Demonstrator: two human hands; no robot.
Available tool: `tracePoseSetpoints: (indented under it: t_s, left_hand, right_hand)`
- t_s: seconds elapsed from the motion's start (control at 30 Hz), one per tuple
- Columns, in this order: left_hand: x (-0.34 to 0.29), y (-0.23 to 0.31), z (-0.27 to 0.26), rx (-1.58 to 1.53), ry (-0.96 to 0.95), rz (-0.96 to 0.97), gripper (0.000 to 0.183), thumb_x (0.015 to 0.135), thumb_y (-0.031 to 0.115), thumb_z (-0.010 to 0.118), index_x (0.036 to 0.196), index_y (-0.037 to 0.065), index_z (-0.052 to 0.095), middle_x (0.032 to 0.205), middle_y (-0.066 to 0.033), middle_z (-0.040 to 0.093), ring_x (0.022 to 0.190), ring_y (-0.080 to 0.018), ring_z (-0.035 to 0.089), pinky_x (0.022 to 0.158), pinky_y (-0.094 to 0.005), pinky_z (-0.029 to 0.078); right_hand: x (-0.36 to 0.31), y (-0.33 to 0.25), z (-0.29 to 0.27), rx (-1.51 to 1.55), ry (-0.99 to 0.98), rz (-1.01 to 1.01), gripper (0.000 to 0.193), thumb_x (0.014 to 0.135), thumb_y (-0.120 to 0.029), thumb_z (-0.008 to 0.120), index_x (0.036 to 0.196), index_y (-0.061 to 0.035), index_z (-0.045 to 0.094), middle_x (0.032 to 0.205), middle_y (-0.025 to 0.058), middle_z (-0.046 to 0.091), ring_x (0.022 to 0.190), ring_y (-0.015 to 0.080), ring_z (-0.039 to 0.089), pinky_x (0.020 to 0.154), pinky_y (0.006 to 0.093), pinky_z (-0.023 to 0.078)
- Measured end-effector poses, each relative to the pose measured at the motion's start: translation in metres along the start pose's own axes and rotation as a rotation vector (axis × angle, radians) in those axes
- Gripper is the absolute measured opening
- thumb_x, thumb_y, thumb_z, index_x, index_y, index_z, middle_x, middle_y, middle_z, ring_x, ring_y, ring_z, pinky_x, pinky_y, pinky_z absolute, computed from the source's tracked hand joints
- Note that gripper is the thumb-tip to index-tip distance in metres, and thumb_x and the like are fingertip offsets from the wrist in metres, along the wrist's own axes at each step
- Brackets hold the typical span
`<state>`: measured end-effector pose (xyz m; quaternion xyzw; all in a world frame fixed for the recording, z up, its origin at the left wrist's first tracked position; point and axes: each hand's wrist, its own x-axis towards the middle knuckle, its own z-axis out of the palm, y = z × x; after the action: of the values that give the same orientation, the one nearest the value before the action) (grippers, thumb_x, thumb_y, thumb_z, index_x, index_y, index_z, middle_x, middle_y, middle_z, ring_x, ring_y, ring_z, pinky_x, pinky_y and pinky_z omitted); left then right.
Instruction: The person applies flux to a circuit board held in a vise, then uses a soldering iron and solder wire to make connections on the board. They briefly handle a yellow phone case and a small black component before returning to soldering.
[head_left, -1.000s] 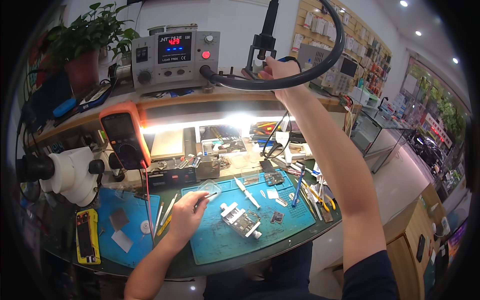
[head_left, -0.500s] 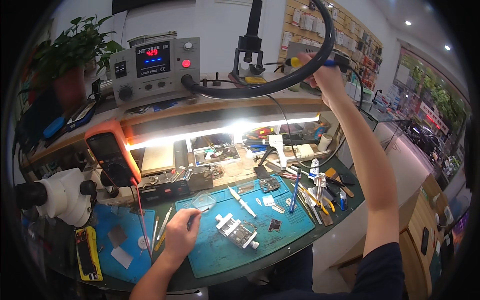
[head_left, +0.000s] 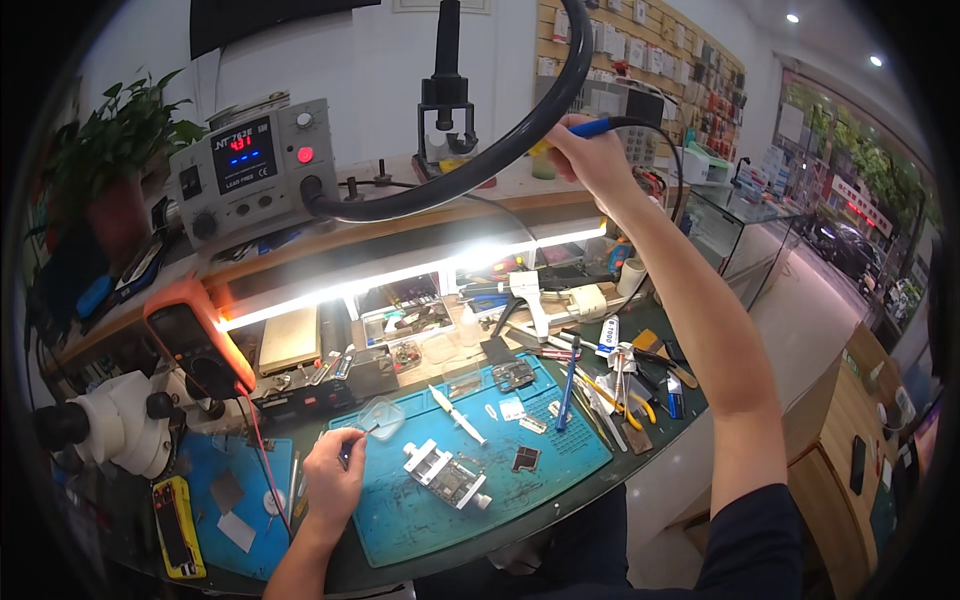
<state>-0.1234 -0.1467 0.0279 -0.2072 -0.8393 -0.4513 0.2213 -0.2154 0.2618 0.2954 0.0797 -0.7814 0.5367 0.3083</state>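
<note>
My right hand [head_left: 592, 165] is raised over the back shelf, closed around the blue handle of a soldering iron [head_left: 594, 128] with a cable at its rear. A thick black hose [head_left: 455, 188] hides the iron's tip. Low on the left, my left hand [head_left: 333, 476] pinches a thin dark tool, its end [head_left: 373, 429] beside a clear plastic box [head_left: 384, 417]; its kind is unclear. Right of that hand, a silver clamp holder [head_left: 447, 474] grips a small circuit board on the blue mat [head_left: 400, 540]. A syringe [head_left: 458, 416] and a dark square piece [head_left: 525, 459] lie near it.
A grey hot-air station [head_left: 250, 170] with a lit display stands on the shelf, the hose running from it. An orange multimeter [head_left: 198, 340] and a white microscope [head_left: 115, 425] are at left. Pliers [head_left: 640, 408] and several hand tools crowd the bench's right side.
The whole view has turned slightly, shifting the bench left. My right hand has come down a little with the soldering iron, whose front end is now behind the hose. My left hand keeps its pinch.
</note>
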Motion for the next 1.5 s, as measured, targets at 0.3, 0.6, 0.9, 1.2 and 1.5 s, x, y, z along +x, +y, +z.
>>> tracePoseSetpoints:
  t_s: [0.3,0.6,0.9,1.2,1.5]
  left_hand:
    - [0.002,0.006,-0.005,0.057,0.011,0.026,0.008,0.086,0.001,0.069,0.094,0.001,0.066,0.086,-0.0133,0.068,0.074,-0.0271,0.066,0.067,-0.0352,0.051]
    - [-0.011,0.025,0.007,-0.087,-0.142,0.037,0.009,0.085,0.000,0.072,0.093,0.001,0.067,0.083,-0.0099,0.066,0.067,-0.0199,0.061,0.059,-0.0296,0.048]
    - [-0.050,0.061,0.016,-0.067,-0.198,0.033,0.015,0.081,-0.003,0.077,0.093,0.002,0.069,0.086,-0.0109,0.067,0.073,-0.0205,0.065,0.059,-0.0288,0.052]
    - [-0.079,0.075,0.043,-0.047,-0.044,-0.140,0.017,0.082,-0.005,0.075,0.097,0.000,0.068,0.088,-0.0115,0.067,0.071,-0.0196,0.065,0.058,-0.0283,0.052]
    - [-0.080,0.072,0.051,-0.014,-0.032,-0.144,0.022,0.079,-0.006,0.077,0.097,0.001,0.066,0.087,-0.0109,0.066,0.069,-0.0188,0.064,0.056,-0.0277,0.052]
  right_hand:
    - [0.002,0.007,-0.004,0.303,0.240,0.153,0.023,0.089,-0.025,0.065,0.082,-0.0035,0.066,0.065,0.0038,0.062,0.052,0.0083,0.058,0.043,0.0216,0.040]
    - [0.005,-0.003,-0.006,-0.049,0.027,-0.134,0.021,0.090,-0.022,0.065,0.078,-0.0047,0.067,0.059,-0.0013,0.057,0.044,0.0032,0.040,0.039,0.0229,0.024]
    - [-0.107,0.034,-0.002,0.126,-0.003,-0.269,0.031,0.101,-0.032,0.051,0.109,-0.0041,0.063,0.080,0.0027,0.059,0.058,0.0068,0.047,0.054,0.0216,0.036]
    - [-0.322,0.078,0.047,-0.029,-0.377,-0.324,0.038,0.078,-0.014,0.082,0.112,-0.0036,0.068,0.091,0.0126,0.067,0.071,0.0211,0.067,0.058,0.0284,0.054]
    - [-0.353,0.092,0.063,0.149,-0.331,-0.210,0.030,0.086,-0.022,0.076,0.103,0.0006,0.068,0.077,0.0091,0.071,0.059,0.0212,0.068,0.053,0.0286,0.054]
